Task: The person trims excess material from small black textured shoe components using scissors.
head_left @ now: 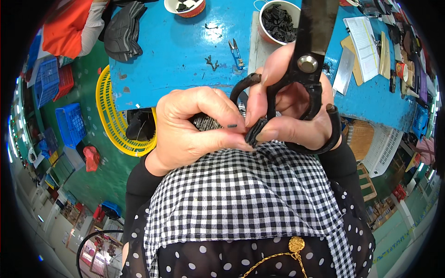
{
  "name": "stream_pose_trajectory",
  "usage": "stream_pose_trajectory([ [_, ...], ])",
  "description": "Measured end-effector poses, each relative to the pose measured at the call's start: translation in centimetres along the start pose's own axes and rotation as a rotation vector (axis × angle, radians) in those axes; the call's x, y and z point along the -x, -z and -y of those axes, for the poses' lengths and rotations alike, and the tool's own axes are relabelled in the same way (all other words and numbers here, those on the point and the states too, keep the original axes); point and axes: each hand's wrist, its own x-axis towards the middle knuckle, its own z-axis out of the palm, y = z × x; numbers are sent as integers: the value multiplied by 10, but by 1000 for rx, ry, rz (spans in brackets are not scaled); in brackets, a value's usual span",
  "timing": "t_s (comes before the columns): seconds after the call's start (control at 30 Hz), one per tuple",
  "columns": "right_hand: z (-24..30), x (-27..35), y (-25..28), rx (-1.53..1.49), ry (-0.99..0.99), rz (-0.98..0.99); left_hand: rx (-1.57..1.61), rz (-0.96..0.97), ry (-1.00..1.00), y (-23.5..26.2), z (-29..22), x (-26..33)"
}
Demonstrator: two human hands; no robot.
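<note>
My right hand (289,109) has its fingers through the loops of large black scissors (311,51), whose blades point up and away over the blue table (181,55). Its thumb and forefinger also pinch a small black rubbery piece (256,133). My left hand (194,125) meets it from the left, with fingertips on the same piece and on a dark striped strip (207,122) behind it. Both hands are held close to my chest, above a black-and-white checked apron (241,194).
On the table stand a white bowl (273,21) full of black pieces, a red-rimmed bowl (185,7), small blue snips (236,52), papers (364,41) and a stack of dark soles (123,32). A yellow basket (109,116) and blue crates (70,123) sit on the green floor.
</note>
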Motion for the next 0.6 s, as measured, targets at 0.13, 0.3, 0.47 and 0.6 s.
stream_pose_trajectory([
  [0.13, 0, -2, -3, 13, 2, -74, -57, -146, 107, -10, -4, 2],
  [0.3, 1, -2, -7, -47, -19, -122, -118, -145, -136, -5, -4, -4],
  [0.47, -2, -2, -5, 15, -23, -73, -207, -35, -176, 0, 3, 0],
  [0.6, 2, -4, -6, -66, -116, -153, -104, -134, -71, -1, 3, 2],
])
